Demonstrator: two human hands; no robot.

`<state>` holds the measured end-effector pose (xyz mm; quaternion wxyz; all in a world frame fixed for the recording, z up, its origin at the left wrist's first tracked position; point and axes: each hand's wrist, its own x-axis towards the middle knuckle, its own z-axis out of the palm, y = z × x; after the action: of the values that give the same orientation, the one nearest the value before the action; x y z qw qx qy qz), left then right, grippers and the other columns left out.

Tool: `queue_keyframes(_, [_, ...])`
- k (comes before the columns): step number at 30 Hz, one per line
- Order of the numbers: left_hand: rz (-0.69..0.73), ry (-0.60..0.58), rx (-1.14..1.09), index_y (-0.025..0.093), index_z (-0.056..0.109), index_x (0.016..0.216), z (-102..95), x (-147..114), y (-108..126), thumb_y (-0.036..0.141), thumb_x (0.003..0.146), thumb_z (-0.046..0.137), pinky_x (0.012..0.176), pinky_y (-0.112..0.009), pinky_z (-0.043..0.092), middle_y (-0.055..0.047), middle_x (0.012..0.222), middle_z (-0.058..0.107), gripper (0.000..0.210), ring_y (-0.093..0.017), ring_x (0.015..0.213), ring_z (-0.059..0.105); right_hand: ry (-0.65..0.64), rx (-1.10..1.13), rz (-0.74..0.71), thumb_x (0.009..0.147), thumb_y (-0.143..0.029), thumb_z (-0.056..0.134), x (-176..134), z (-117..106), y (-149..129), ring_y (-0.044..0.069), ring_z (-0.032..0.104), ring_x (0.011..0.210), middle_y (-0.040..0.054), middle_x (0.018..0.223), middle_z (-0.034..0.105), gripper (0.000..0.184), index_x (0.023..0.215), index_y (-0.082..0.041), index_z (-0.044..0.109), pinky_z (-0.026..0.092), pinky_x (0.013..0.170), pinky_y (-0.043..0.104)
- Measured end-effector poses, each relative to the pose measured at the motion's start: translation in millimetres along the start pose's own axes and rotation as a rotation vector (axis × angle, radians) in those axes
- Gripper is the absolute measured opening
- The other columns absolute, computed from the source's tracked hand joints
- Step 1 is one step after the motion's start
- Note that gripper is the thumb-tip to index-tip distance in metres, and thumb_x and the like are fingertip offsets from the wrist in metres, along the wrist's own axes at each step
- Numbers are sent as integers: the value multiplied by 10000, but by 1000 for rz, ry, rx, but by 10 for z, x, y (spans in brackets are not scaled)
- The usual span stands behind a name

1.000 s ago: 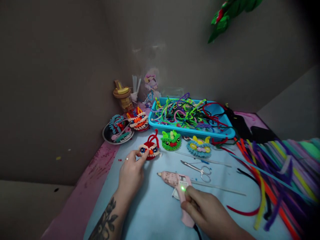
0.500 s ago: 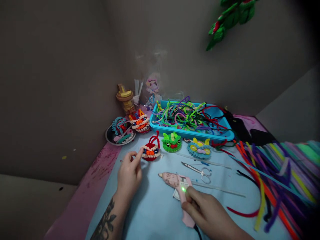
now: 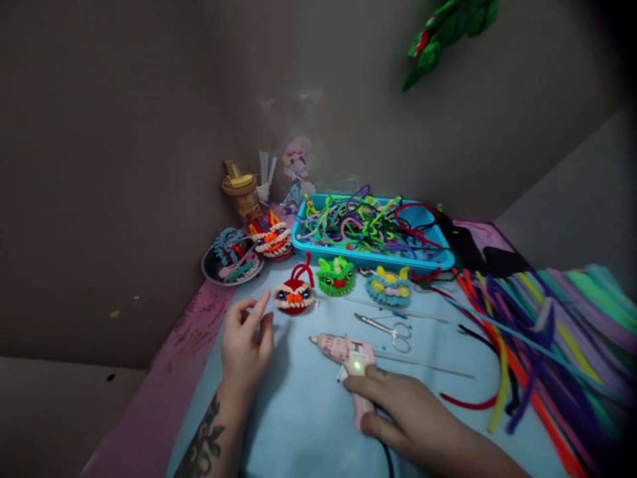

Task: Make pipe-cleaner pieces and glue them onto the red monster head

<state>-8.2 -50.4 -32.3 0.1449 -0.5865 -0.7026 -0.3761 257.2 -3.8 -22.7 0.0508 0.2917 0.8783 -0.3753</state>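
Biggest stuff first: our blue mat (image 3: 293, 411) fills the lower middle, with a bundle of fuzzy stems (image 3: 562, 345) fanning over the right side and a blue tray (image 3: 373, 257) of tangled ones up the center. Our right hand (image 3: 405, 398), lower center-right, is draped over the pink glue gun (image 3: 334, 347); can't tell how firmly it grips. Our left hand (image 3: 246, 342), left of center, is empty, fingers spread, index pointing just beside the red-and-cream head (image 3: 294, 297), which sits mid-frame. Then the green head (image 3: 336, 277), right next to it, and the scissors (image 3: 381, 325) below and right. Best guess, we're at a pause in a gluing step. Next move probably calls for steadying that red one with the left and keeping fingers off the hot nozzle (image 3: 313, 339).
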Motion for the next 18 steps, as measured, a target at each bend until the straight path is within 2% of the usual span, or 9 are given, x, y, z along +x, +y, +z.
queue_keyframes(2, [-55, 134, -56, 148, 673, 987, -57, 3, 22, 154, 796, 597, 642, -247, 448, -47, 859, 523, 206, -133, 712, 515, -38, 1, -53, 784, -260, 599, -17, -26, 4, 209, 598, 927, 24, 994, 635, 332, 1113, -300, 577, 379, 736, 254])
queue_keyframes(3, [-86, 159, -89, 154, 684, 910, -90, -5, 42, 166, 788, 614, 615, -235, 438, -32, 824, 520, 141, -121, 677, 506, -46, 9, -60, 781, -267, 610, -24, -34, 0, 202, 595, 919, 19, 972, 633, 321, 1100, -300, 589, 381, 736, 248])
queue_keyframes(5, [-171, 118, -180, 169, 685, 801, -164, -53, 102, 201, 774, 636, 563, -218, 418, -10, 774, 521, 64, -99, 605, 485, -28, 24, -45, 777, -260, 622, -39, -42, -22, 193, 588, 903, 15, 943, 624, 294, 1069, -289, 604, 383, 733, 241])
queue_keyframes(7, [-294, -33, -308, 177, 676, 759, -241, -150, 200, 257, 762, 644, 528, -215, 413, -6, 771, 547, 86, -91, 562, 485, 5, 25, -13, 776, -238, 620, -60, -43, -55, 192, 579, 890, 19, 929, 609, 249, 1023, -274, 617, 383, 724, 244])
queue_keyframes(10, [-568, -360, -554, 170, 634, 749, -315, -368, 430, 336, 771, 613, 534, -222, 437, -22, 732, 594, 168, -135, 628, 553, 78, 4, 25, 782, -217, 611, -103, -48, -114, 207, 561, 904, 38, 943, 581, 227, 1005, -260, 618, 389, 737, 268])
queue_keyframes(12, [-709, -615, -756, 161, 630, 881, -304, -518, 626, 365, 799, 587, 581, -237, 455, -39, 752, 631, 224, -145, 655, 572, 128, -25, 31, 792, -207, 595, -122, -63, -165, 224, 548, 922, 55, 962, 564, 253, 1040, -256, 609, 397, 755, 294])
queue_keyframes(14, [-748, -800, -1018, 172, 565, 1143, -238, -626, 830, 387, 806, 586, 629, -246, 465, -89, 973, 650, 400, -158, 765, 596, 171, -55, 23, 801, -183, 565, -122, -78, -225, 233, 539, 922, 70, 975, 550, 272, 1063, -248, 602, 407, 759, 315])
queue_keyframes(16, [-723, -879, -1221, 162, 546, 1190, -140, -668, 1007, 410, 817, 575, 663, -252, 460, -86, 950, 642, 449, -143, 747, 574, 200, -59, -6, 813, -146, 510, -109, -75, -275, 228, 536, 902, 75, 962, 541, 300, 1082, -247, 597, 419, 753, 323])
queue_keyframes(18, [-774, -816, -1327, 133, 571, 1135, -48, -646, 1128, 444, 819, 564, 623, -243, 450, -57, 828, 617, 443, -120, 663, 534, 234, -18, -62, 830, -120, 442, -102, -30, -282, 218, 540, 889, 77, 948, 538, 348, 1118, -254, 583, 434, 754, 325])
